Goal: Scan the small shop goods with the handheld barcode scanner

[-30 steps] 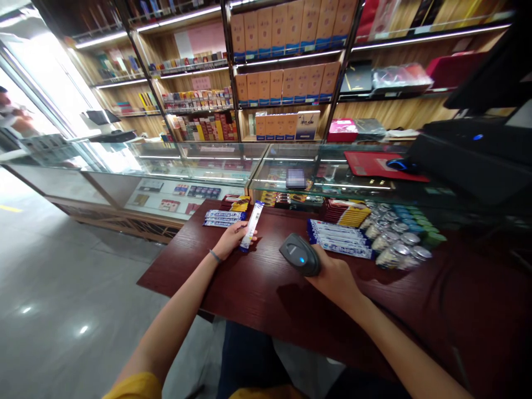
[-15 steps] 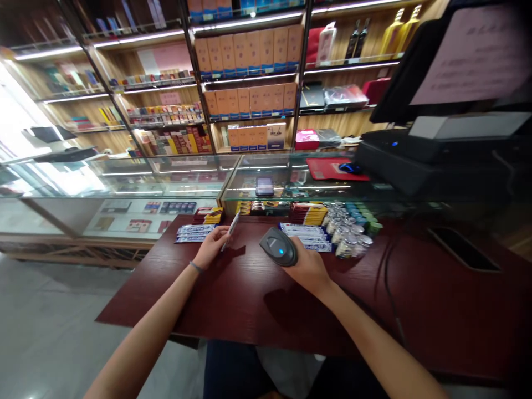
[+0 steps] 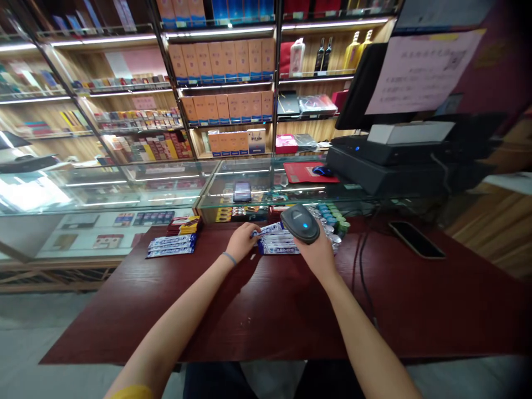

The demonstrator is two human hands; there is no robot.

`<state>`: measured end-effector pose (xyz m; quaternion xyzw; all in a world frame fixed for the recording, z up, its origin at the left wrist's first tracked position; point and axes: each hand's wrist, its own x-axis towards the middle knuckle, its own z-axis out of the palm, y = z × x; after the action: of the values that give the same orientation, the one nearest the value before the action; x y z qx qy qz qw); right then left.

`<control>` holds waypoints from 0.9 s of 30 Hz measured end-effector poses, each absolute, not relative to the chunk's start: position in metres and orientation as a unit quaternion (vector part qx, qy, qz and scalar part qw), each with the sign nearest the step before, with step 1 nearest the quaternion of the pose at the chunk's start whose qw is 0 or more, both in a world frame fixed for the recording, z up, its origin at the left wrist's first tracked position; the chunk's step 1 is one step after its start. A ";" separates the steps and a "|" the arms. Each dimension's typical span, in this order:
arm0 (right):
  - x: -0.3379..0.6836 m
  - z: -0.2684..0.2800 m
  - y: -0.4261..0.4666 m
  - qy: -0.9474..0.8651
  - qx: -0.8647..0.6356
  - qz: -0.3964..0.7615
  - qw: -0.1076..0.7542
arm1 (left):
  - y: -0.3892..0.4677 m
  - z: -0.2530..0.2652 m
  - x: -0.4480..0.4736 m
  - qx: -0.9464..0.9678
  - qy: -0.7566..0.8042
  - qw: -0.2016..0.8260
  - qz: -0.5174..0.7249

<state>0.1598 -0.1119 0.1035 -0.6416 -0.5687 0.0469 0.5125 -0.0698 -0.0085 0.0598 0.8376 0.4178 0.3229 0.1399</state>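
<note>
My right hand [image 3: 320, 257] is wrapped around a dark barcode scanner [image 3: 300, 223] with a lit blue light, raised above the counter. At the left end of a pile of blue-and-white stick packets [image 3: 280, 244], my left hand [image 3: 244, 241] has its fingers pinched on the end of a slanted blue-and-white stick packet [image 3: 271, 228]. Behind the scanner stand several small cans [image 3: 334, 216], some green-topped, partly hidden by it. Another pile of the same packets [image 3: 172, 244] lies farther left, with red and yellow packets [image 3: 185, 224] behind it.
Beneath everything is a dark red wooden counter [image 3: 199, 310]. A phone [image 3: 417, 239] lies at right, near a black cable [image 3: 363, 277]. Beyond the counter are a glass display case [image 3: 174, 191], a mouse [image 3: 322, 171] on a red mat, and a monitor [image 3: 359, 88].
My left hand has moved right, from holding a packet upright near the left pile to the right pile. The scanner has moved right and slightly up. The view has turned right.
</note>
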 end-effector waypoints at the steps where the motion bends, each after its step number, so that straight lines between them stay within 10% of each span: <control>1: 0.164 0.105 -0.111 -0.561 -0.638 0.051 0.525 | -0.006 0.060 -0.059 0.845 0.413 0.131 0.313; 27: 0.177 0.107 -0.108 -0.491 -0.637 0.088 0.588 | 0.022 0.048 0.006 0.903 0.377 0.011 0.207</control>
<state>0.1766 -0.1081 0.1073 -0.6371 -0.4907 0.0876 0.5879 0.0060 0.0216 0.0485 0.9027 0.3771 0.2068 0.0105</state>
